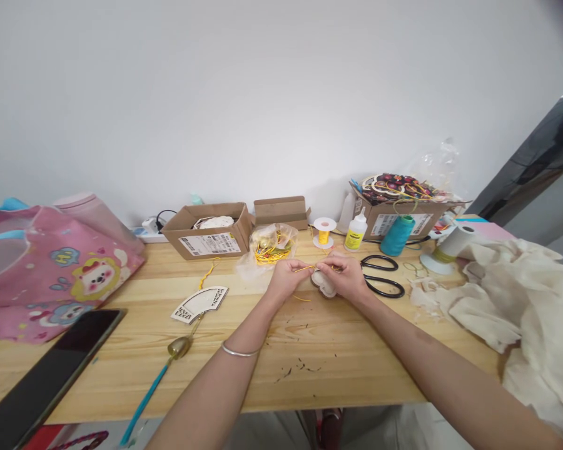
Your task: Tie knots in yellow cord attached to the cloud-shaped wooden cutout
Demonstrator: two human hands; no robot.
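Note:
Over the middle of the wooden table, my left hand [288, 275] pinches a yellow cord [304, 269] between thumb and fingers. Close beside it, my right hand [346, 275] is closed on a small pale, lobed wooden piece [324, 284], whose top is partly hidden by the fingers. The cord runs between both hands at the piece's upper edge, and a loose end hangs below. Black-handled scissors [383, 286] lie just right of my right hand. A plastic bag of yellow cords [273, 250] sits behind my left hand.
Left lie a fan-shaped wooden ornament [199, 305] with a teal tassel, a phone [51, 375] and a pink bag [60, 269]. Behind are cardboard boxes [209, 244], a yellow cord spool [324, 236], a glue bottle [355, 232] and teal thread [398, 236]. Cream cloth [520, 294] covers the right side.

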